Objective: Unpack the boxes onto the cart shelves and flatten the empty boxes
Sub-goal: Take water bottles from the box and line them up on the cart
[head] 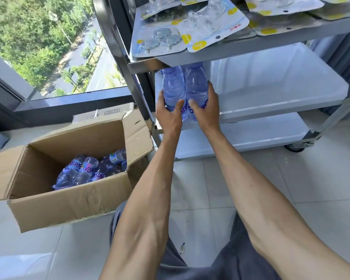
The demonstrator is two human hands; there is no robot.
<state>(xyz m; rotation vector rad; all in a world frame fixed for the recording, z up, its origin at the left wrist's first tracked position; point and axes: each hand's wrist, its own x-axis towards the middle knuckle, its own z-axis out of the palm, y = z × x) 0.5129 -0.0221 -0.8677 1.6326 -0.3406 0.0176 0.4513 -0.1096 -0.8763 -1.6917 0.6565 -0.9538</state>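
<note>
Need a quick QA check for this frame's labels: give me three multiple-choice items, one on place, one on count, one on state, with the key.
1. Where is the cardboard box?
A. on the top shelf
B. on the floor to the left of the cart
C. on the window sill

2. How many bottles do the hands hold?
A. one
B. two
C. four

3. What state is the box in?
A. sealed shut
B. flattened
C. open, with bottles inside

Key:
1 B: the box sits on the tiled floor beside the cart.
2 B: the left hand grips the left bottle and the right hand grips the right bottle, both at the middle shelf.
3 C: its flaps stand open and the boxed bottles lie inside.
</note>
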